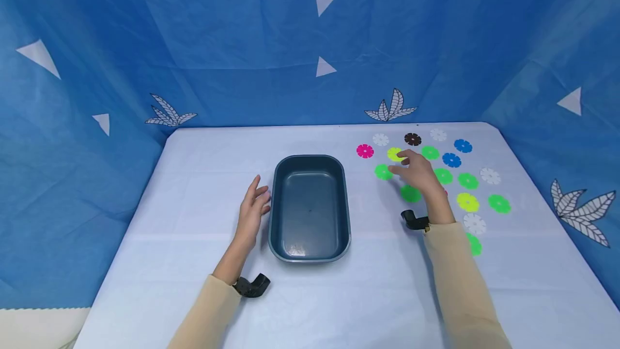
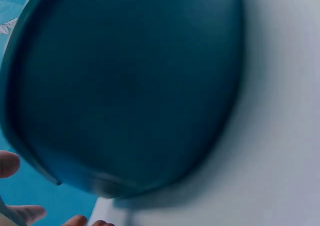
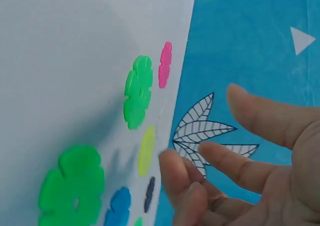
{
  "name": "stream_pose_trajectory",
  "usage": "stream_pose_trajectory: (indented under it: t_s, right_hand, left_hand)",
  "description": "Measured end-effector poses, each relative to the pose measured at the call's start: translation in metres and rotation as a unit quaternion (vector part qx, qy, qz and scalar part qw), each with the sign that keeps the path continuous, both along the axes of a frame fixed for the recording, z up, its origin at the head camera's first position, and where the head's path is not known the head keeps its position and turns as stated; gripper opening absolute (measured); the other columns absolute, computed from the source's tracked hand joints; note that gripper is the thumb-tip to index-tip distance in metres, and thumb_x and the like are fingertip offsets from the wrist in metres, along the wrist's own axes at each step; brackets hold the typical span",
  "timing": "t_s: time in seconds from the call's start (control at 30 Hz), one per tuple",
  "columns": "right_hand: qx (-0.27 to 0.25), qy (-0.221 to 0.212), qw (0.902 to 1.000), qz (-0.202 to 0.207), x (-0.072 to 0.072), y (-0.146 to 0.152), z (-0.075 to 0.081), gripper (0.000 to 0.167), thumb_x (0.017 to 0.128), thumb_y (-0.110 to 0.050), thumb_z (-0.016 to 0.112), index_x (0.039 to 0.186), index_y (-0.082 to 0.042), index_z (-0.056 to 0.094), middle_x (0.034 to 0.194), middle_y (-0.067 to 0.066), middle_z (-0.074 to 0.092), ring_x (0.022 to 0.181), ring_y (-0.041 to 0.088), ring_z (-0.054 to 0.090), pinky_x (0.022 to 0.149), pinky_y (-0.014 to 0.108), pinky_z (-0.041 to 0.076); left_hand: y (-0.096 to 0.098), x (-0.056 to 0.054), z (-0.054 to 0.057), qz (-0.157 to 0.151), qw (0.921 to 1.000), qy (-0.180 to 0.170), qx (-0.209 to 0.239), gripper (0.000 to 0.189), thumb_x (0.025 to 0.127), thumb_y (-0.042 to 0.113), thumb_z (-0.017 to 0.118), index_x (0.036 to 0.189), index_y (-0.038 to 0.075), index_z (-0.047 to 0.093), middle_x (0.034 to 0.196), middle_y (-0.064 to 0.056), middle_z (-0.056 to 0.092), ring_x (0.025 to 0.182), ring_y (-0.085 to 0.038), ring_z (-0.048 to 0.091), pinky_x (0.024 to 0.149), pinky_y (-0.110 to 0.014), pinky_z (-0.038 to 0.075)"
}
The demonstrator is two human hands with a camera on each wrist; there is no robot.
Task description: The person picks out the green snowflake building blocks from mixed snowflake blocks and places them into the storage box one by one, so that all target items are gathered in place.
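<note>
Above flower discs point(image 1: 468, 181), right hand point(image 1: 418, 171) loosely spread; beside the tub point(image 1: 310, 209), left hand point(image 1: 251, 213) likewise.

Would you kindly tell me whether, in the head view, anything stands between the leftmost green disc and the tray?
Nothing visible does: only white tabletop separates the green disc from the raised rim of the tray.

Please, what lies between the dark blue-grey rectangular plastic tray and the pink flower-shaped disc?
Only bare white tablecloth shows between the tray and the pink disc in the head view.
</note>
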State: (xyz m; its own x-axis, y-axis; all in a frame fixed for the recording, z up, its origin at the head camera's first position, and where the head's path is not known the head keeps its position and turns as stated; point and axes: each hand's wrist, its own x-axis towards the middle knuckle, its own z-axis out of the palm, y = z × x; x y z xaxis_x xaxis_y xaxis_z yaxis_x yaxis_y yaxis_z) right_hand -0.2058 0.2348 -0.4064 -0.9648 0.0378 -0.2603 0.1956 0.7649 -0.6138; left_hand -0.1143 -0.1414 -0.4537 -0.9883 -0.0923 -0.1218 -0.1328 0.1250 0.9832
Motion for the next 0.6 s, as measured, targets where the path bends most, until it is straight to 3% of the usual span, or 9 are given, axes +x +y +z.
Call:
stream_pose_trajectory:
  t_s: [0.17,0.3,0.6]
  right_hand:
    - [-0.032,-0.061,0.9976,-0.013,-0.009,-0.001,-0.007,0.066,0.094,-0.033,0.06,0.147,-0.002,0.036,0.137,0.028,0.045,0.114,0.04,0.052,0.097,0.054,0.045]
    - [-0.054,-0.078,0.9954,-0.017,-0.015,-0.001,-0.013,0.066,0.094,-0.033,0.061,0.147,-0.002,0.036,0.135,0.026,0.046,0.114,0.038,0.051,0.098,0.052,0.043]
    - [-0.04,-0.086,0.9949,-0.033,-0.021,-0.002,-0.024,0.064,0.091,-0.025,0.065,0.144,0.0,0.04,0.139,0.027,0.042,0.114,0.037,0.045,0.097,0.048,0.045]
  left_hand:
    - [0.007,0.007,-0.009,-0.011,0.997,-0.004,0.077,0.06,0.1,0.017,0.044,0.156,0.015,0.024,0.153,-0.018,0.035,0.138,-0.035,0.038,0.114,-0.053,0.027]
    - [0.013,0.011,-0.014,-0.011,0.995,0.007,0.099,0.062,0.097,0.012,0.047,0.156,0.017,0.028,0.155,-0.015,0.032,0.142,-0.032,0.03,0.117,-0.054,0.021]
    - [0.017,0.015,-0.02,-0.015,0.9932,0.028,0.112,0.069,0.09,0.002,0.046,0.155,0.019,0.03,0.159,-0.009,0.03,0.139,-0.028,0.032,0.112,-0.043,0.027]
